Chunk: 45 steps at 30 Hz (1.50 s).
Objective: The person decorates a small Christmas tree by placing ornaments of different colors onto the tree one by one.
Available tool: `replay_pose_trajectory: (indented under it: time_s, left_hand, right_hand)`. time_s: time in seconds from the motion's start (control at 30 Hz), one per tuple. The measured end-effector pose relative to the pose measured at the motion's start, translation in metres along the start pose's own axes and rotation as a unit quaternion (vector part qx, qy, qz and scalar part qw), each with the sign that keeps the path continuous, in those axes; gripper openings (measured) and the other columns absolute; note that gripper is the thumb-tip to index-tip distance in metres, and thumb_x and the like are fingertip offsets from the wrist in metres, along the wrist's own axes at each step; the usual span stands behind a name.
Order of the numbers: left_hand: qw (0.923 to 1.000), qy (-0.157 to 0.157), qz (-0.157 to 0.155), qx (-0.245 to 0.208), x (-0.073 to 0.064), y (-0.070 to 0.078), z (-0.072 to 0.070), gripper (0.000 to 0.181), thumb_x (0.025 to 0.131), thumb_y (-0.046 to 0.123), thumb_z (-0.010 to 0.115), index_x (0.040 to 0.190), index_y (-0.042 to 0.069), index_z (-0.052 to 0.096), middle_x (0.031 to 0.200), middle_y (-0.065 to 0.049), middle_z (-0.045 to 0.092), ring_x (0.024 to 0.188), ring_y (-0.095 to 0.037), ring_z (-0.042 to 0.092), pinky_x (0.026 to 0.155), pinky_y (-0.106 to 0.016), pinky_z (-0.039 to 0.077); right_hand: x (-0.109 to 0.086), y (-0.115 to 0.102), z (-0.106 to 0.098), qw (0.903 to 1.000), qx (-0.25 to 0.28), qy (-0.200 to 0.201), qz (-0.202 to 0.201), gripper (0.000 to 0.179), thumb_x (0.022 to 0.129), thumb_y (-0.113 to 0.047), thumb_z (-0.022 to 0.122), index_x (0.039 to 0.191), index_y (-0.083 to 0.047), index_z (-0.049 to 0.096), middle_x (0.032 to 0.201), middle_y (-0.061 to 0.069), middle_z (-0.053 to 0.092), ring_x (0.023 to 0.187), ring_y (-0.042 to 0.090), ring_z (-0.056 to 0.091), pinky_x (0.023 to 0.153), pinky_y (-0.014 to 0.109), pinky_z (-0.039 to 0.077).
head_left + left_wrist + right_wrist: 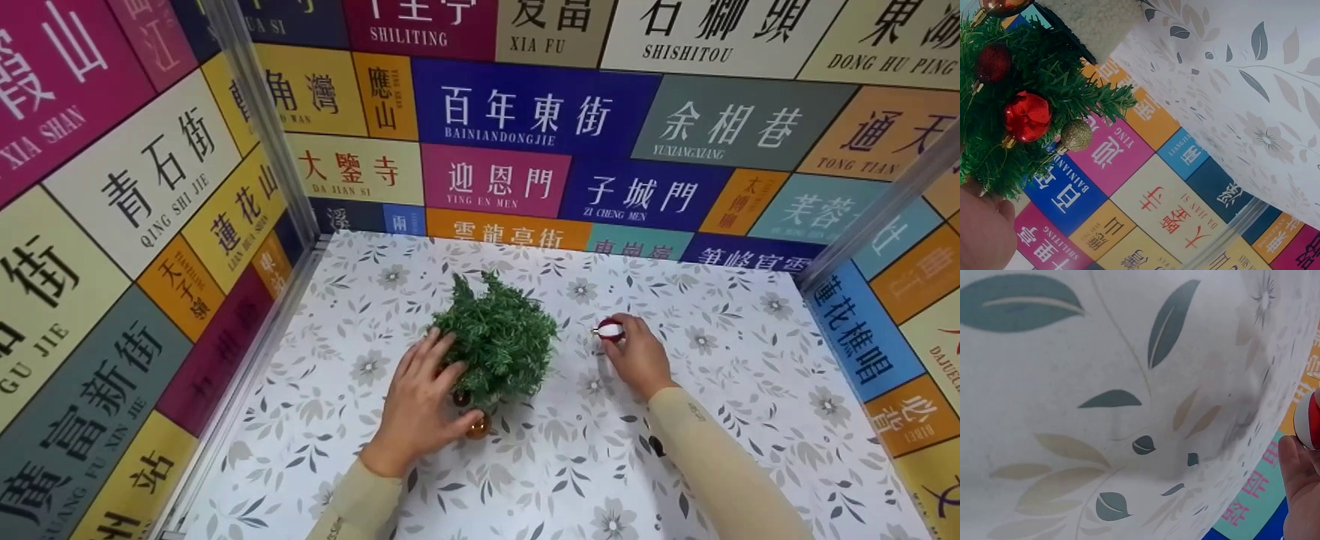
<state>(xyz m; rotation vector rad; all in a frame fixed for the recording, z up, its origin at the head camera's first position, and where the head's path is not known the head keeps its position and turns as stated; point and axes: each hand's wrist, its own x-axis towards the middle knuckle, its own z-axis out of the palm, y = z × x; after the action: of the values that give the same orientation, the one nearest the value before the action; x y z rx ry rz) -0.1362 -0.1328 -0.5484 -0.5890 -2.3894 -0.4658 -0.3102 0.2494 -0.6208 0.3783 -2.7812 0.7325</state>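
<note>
A small artificial Christmas tree (495, 337) stands on the flowered tabletop. My left hand (424, 394) rests at its left side, fingers spread against the green branches and thumb over a gold ball (478, 427). In the left wrist view, part of that hand (985, 225) shows at the foliage. A shiny red ball (1027, 117), a dark red glittery ball (992, 63) and a small gold glitter ball (1076, 135) hang there. Right of the tree, my right hand (637, 356) pinches a red-and-white Christmas ball (610, 330), its metal cap pointing left toward the tree.
A white tabletop (315, 360) with leaf and flower prints carries everything. Colourful panels with Chinese characters (525, 105) enclose it at the back, left and right. Metal corner posts (277, 142) stand at the back corners.
</note>
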Motion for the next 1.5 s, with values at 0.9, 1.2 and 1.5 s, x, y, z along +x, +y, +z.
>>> replay_pose_trajectory:
  time_s: [0.9, 1.2, 1.5]
  left_hand:
    - [0.9999, -0.007, -0.003, 0.012, 0.002, 0.002, 0.001, 0.071, 0.068, 0.070, 0.060, 0.109, 0.012, 0.062, 0.145, -0.012, 0.031, 0.135, -0.034, 0.018, 0.108, -0.047, 0.010]
    - [0.9998, 0.017, 0.006, -0.006, 0.002, 0.003, 0.001, 0.067, 0.068, 0.066, 0.063, 0.107, 0.012, 0.063, 0.142, -0.014, 0.035, 0.133, -0.036, 0.022, 0.107, -0.048, 0.012]
    - [0.9998, 0.019, 0.007, -0.003, 0.004, 0.004, 0.002, 0.068, 0.067, 0.066, 0.063, 0.106, 0.010, 0.063, 0.143, -0.014, 0.034, 0.133, -0.036, 0.022, 0.107, -0.048, 0.012]
  right_hand:
    - [-0.039, -0.057, -0.052, 0.9923, 0.079, 0.034, -0.089, 0.055, 0.081, -0.028, 0.070, 0.129, -0.016, 0.046, 0.120, -0.002, 0.050, 0.097, 0.012, 0.057, 0.072, 0.035, 0.053]
    - [-0.057, -0.075, -0.067, 0.9856, 0.107, 0.055, -0.119, 0.055, 0.080, -0.028, 0.071, 0.129, -0.016, 0.048, 0.120, -0.007, 0.050, 0.098, 0.007, 0.055, 0.072, 0.024, 0.051]
    - [-0.072, -0.100, -0.078, 0.9765, 0.150, 0.053, -0.145, 0.054, 0.081, -0.029, 0.070, 0.129, -0.017, 0.048, 0.119, -0.008, 0.050, 0.099, 0.008, 0.055, 0.072, 0.026, 0.052]
